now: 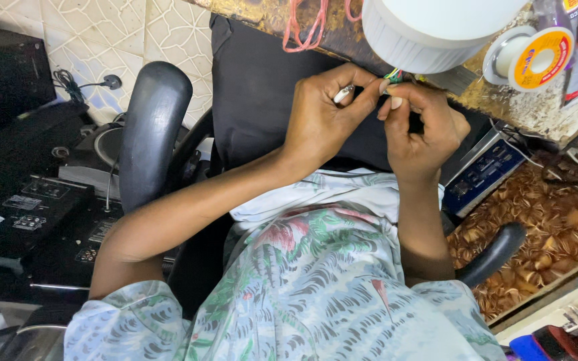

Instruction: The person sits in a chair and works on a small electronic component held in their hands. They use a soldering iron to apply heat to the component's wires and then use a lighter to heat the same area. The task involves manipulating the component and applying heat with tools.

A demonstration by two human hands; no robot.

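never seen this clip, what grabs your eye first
Both hands meet at the top centre: the left hand and right hand pinch a bundle of coloured wires under a white lamp. A solder spool lies on the worn bench at upper right.
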